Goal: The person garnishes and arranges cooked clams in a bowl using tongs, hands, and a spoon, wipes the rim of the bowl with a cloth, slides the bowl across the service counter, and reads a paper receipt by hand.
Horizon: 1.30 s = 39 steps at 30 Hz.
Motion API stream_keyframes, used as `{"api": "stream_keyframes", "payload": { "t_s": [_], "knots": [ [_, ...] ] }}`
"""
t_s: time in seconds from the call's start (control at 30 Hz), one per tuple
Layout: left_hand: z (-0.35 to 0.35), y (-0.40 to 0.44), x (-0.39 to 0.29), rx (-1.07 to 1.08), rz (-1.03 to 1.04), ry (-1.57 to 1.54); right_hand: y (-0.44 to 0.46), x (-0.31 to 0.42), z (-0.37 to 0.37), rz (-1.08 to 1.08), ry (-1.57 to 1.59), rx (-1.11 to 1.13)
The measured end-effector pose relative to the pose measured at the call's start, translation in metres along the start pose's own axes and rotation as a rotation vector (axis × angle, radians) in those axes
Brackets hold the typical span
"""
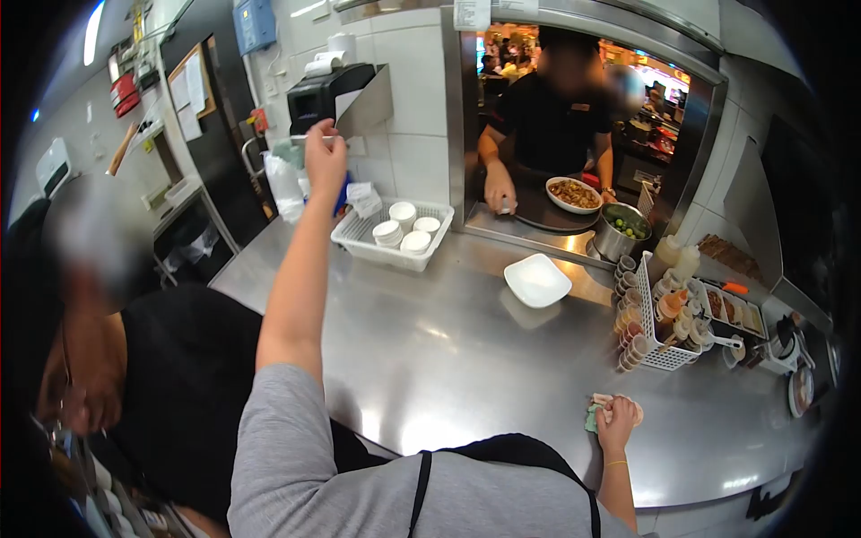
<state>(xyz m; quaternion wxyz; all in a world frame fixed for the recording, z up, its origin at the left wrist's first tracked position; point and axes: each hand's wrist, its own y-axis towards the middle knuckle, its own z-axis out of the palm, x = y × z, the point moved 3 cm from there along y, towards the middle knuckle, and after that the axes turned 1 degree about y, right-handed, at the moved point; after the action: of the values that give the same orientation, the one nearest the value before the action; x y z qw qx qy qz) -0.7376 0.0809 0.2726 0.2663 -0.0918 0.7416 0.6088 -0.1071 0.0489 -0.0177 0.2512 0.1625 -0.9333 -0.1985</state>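
Note:
My left hand (325, 159) is raised at the end of my outstretched arm, in front of the black paper dispenser (316, 100) on the wall. Its fingers are pinched together on something thin and pale that I cannot make out. At the lower right, my right hand (617, 423) presses a crumpled pink and green cloth (595, 416) onto the steel counter (404, 336). A white square dish (537, 281) sits on the counter beyond it. Below the dispenser stands a white basket (381, 254) with stacks of small white cups (403, 215).
Behind the pass window, a person (556, 117) holds a dark tray (549, 208) bearing a bowl of food (574, 195). A metal pot (619, 240) stands beside it. Bottles and sauce cups crowd a white basket (659, 350) at right. Another person (179, 377) is close on my left.

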Motion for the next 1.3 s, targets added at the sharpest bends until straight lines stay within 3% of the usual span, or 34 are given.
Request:
{"api": "stream_keyframes", "payload": {
  "t_s": [0.1,0.17,0.37,0.63,0.83,0.93,1.1,1.17,1.23,1.3],
  "knots": [
    [0.004,0.058,0.011,-0.023,0.256,0.323,0.001,0.007,0.007,0.060,-0.034,-0.044],
    [0.014,0.084,0.019,-0.004,0.264,0.587,0.001,0.010,0.012,0.187,-0.064,-0.074],
    [0.053,0.137,0.064,0.274,-0.049,0.902,0.004,0.018,0.012,0.230,-0.101,-0.073],
    [0.072,0.178,0.079,0.348,-0.294,0.826,0.006,0.023,0.013,0.155,-0.171,-0.150],
    [0.068,0.183,0.097,0.136,-0.250,0.737,0.007,0.024,0.012,0.180,-0.146,-0.126],
    [0.057,0.184,0.089,0.062,-0.129,0.722,0.007,0.024,0.011,0.151,-0.159,-0.142],
    [0.036,0.175,0.082,0.113,-0.076,0.795,0.003,0.023,0.010,0.138,-0.149,-0.151],
    [0.033,0.173,0.086,0.241,-0.011,0.893,0.002,0.017,0.013,0.184,-0.102,-0.124],
    [0.026,0.171,0.078,0.129,-0.032,0.818,0.004,0.021,0.010,0.161,-0.128,-0.144],
    [0.015,0.171,0.072,0.056,0.089,0.723,0.002,0.021,0.009,0.139,-0.157,-0.138]
  ]
}}
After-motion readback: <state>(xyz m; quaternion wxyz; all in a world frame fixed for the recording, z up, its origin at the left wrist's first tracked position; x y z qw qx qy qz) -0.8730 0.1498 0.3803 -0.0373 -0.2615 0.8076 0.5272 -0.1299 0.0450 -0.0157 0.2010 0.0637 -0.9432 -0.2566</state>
